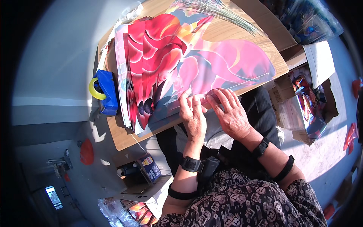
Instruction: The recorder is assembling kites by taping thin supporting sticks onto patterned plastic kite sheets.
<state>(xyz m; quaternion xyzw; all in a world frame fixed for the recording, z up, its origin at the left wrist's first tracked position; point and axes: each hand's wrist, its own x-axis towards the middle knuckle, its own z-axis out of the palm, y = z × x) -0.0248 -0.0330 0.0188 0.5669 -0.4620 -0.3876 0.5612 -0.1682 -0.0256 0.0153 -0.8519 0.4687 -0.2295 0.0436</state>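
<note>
A large thin printed sheet, pink with grey and yellow curved shapes, is spread over the wooden table and reaches its near edge. My left hand and my right hand are close together at the sheet's near edge. Both have their fingers bent over a rolled or folded bit of it, pinching it between thumbs and fingertips. Exactly how the edge lies under the fingers is hidden. Left of my hands lies a stack of red printed sheets with scale-like patterns, partly overlapping the pink one.
A blue tape dispenser with yellow tape hangs at the table's left edge. Thin rods lie at the far side of the wooden table. Open cardboard boxes with colourful scraps stand to the right; another box sits below left.
</note>
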